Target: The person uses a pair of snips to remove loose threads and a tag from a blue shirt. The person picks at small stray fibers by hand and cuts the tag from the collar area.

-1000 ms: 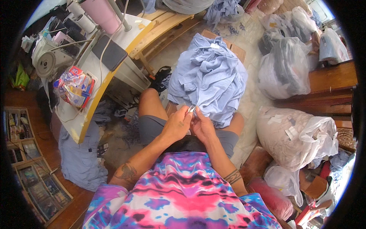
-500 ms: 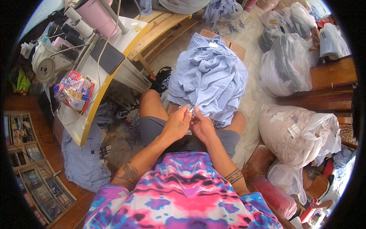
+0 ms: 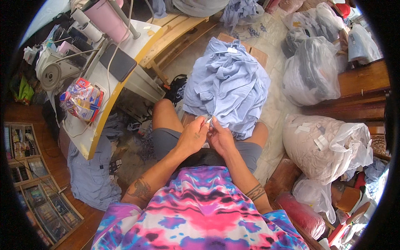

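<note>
A heap of light blue garments (image 3: 229, 79) lies in front of my knees on a low brown wooden bench (image 3: 256, 55). A white label shows near its far end. At the heap's near edge, my left hand (image 3: 194, 133) is closed, with thumb and fingertips pinching a bit of the cloth. Close beside it, my right hand (image 3: 221, 136) pinches the same cloth with curled fingers. The fingertips of both hands almost meet. Something small and pale shows between them, too small to make out.
To the left, a table (image 3: 93, 135) holds a sewing machine (image 3: 52, 75), a phone (image 3: 118, 61), a pink tumbler (image 3: 104, 18) and a snack packet (image 3: 82, 100). Plastic bags of cloth (image 3: 312, 71) line the right side. Blue clothes (image 3: 91, 179) lie on the floor at left.
Both hands stay at the near edge of the garment heap, still pinching it. The heap's right side has drawn in slightly to the left.
</note>
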`<action>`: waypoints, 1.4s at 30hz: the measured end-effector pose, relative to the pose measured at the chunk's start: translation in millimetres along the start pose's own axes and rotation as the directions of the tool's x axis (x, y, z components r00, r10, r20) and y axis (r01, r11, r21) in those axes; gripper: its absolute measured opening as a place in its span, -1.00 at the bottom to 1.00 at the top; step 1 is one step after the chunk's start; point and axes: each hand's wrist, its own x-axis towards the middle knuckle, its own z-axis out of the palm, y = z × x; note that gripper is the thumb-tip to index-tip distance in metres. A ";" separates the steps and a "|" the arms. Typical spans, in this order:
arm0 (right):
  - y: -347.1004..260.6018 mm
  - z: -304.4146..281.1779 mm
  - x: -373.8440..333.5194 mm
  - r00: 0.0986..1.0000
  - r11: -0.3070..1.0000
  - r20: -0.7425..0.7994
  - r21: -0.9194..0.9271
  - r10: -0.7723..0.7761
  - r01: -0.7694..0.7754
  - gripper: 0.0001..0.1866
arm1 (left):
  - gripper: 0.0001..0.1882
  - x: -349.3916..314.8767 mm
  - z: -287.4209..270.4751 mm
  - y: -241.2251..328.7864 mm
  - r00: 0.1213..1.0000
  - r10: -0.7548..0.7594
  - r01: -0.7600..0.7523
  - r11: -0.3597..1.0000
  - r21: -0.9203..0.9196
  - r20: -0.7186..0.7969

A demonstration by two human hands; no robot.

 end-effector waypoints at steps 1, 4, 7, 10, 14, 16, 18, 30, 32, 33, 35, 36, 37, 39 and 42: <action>0.3 0.4 -0.5 1.000 1.000 -0.004 -0.003 -0.007 0.007 -0.79 | -0.73 0.6 0.4 -1.0 1.000 -0.001 0.001 1.000 0.004 0.002; 0.4 0.4 -0.7 1.000 1.000 0.000 -0.002 -0.011 0.011 -0.78 | -0.74 0.7 -0.8 -1.1 1.000 -0.003 0.002 1.000 0.022 0.015; 1.3 -4.4 1.9 1.000 1.000 -0.008 0.010 -0.001 0.001 -0.78 | -0.74 0.2 -2.9 6.7 0.999 -0.027 0.026 0.999 0.044 0.030; 2.4 -6.6 3.7 1.000 1.000 -0.012 0.003 -0.006 0.006 -0.77 | -0.74 0.2 -2.4 3.7 1.000 -0.005 0.003 0.997 0.082 0.018; 3.1 -2.2 2.4 0.999 0.999 -0.021 -0.013 -0.040 0.039 -0.78 | -0.75 1.9 -1.0 -2.6 1.000 0.003 -0.002 0.993 0.121 -0.005; 5.1 -0.8 2.3 0.996 0.997 -0.053 -0.035 -0.071 0.069 -0.77 | -0.74 -0.2 1.8 2.1 0.998 -0.004 0.012 0.989 0.144 -0.057; 5.4 -1.6 2.6 0.995 0.995 -0.045 -0.048 -0.091 0.089 -0.75 | -0.72 -1.6 2.2 11.7 0.997 -0.019 0.028 0.989 0.142 -0.071; 11.7 7.7 -2.1 0.981 0.979 -0.013 -0.074 -0.193 0.191 -0.73 | -0.65 4.0 0.0 11.0 0.999 0.031 -0.028 0.995 0.096 -0.029; 12.2 7.0 -2.6 0.984 0.984 -0.019 -0.020 -0.175 0.175 -0.74 | -0.67 2.2 1.1 10.0 0.999 0.028 -0.024 0.988 0.155 -0.023; 12.2 6.3 -2.6 0.985 0.986 -0.031 -0.025 -0.168 0.168 -0.75 | -0.68 0.8 2.2 9.9 0.999 0.033 -0.028 0.989 0.148 -0.029; 10.4 10.4 -4.3 0.983 0.983 -0.047 -0.036 -0.180 0.178 -0.77 | -0.68 -1.8 2.8 14.3 0.998 0.043 -0.037 0.990 0.136 -0.044; 10.3 12.4 -5.6 0.979 0.980 -0.054 -0.043 -0.199 0.197 -0.77 | -0.68 -2.5 4.2 13.1 0.997 0.060 -0.051 0.984 0.168 -0.049; 8.9 16.1 -5.8 0.974 0.975 -0.054 -0.052 -0.220 0.217 -0.76 | -0.67 -1.6 5.4 11.8 0.995 0.082 -0.069 0.977 0.200 -0.058; 14.5 14.2 -3.1 0.957 0.951 -0.087 -0.169 -0.276 0.259 -0.77 | -0.67 5.0 7.9 4.8 0.993 0.094 -0.079 0.981 0.178 -0.073; 11.4 19.1 -4.4 0.931 0.896 -0.119 -0.335 -0.346 0.291 -0.77 | -0.70 17.5 7.3 -8.3 0.994 0.077 -0.073 0.996 0.051 -0.079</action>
